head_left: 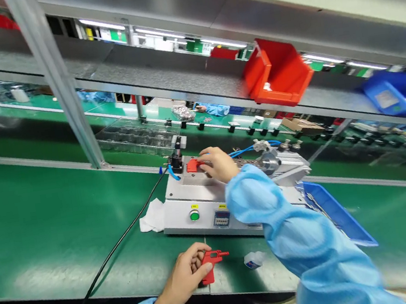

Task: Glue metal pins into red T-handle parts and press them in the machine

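My left hand [187,274] is closed on a red pistol-shaped plastic part [208,267], holding it above the front edge of the green bench. Its narrow end points right. Over the grey benchtop machine [181,190], my right hand [220,163] reaches in with bent fingers on a second red plastic part [192,165]. That part sits at the left end of the machine's top plate, beside a black upright fitting [177,156]. My fingers partly hide its right end. A green button [194,215] and a small counter display [221,219] are on the machine's front.
A white cloth [153,216] lies against the machine's left side, near a black cable [124,235]. A small white bottle [254,259] lies in front. To the right is a blue tray [343,218] with metal tools. Overhead, the shelf holds a red bin [278,73] and a blue bin [398,92].
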Action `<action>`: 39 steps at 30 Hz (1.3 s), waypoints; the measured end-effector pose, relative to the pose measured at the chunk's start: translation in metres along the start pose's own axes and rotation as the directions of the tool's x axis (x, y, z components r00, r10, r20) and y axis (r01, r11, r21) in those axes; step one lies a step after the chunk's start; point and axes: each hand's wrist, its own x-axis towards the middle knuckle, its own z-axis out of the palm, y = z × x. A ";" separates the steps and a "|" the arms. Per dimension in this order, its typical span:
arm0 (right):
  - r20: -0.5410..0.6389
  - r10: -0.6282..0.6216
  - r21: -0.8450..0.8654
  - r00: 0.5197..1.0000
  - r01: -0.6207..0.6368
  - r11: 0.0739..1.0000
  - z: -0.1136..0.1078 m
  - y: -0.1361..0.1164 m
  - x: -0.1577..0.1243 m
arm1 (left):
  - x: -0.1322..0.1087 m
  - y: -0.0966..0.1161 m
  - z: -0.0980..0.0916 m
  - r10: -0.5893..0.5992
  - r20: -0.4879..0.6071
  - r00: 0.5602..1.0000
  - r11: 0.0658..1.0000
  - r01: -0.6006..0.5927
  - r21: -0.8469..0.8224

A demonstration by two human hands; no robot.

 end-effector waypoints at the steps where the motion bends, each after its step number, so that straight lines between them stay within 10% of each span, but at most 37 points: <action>1: 0.024 0.019 -0.015 1.000 -0.019 1.000 0.002 -0.006 0.003 | -0.001 -0.004 0.000 -0.005 -0.006 1.000 1.000 0.005 -0.013; 10: -0.124 0.205 0.050 0.971 -0.200 0.979 -0.026 -0.033 -0.001 | -0.008 -0.013 -0.008 -0.077 -0.034 0.996 0.997 0.076 -0.025; 20: -0.059 0.185 0.170 0.981 -0.173 0.970 -0.021 0.003 -0.143 | -0.007 -0.009 -0.008 -0.038 -0.050 0.998 0.999 0.038 -0.012; 29: -0.238 0.175 0.375 0.955 -0.076 0.924 0.006 0.047 -0.170 | 0.058 0.138 -0.021 0.392 -0.150 0.908 0.870 -0.312 0.382; 34: -0.255 0.156 0.380 0.954 -0.050 0.924 0.010 0.050 -0.171 | 0.136 0.207 -0.043 0.421 -0.197 0.886 0.572 -0.090 0.815; 39: -0.261 0.136 0.398 0.956 -0.021 0.917 0.013 0.053 -0.173 | 0.162 0.221 -0.047 0.331 -0.165 0.929 0.470 -0.011 0.883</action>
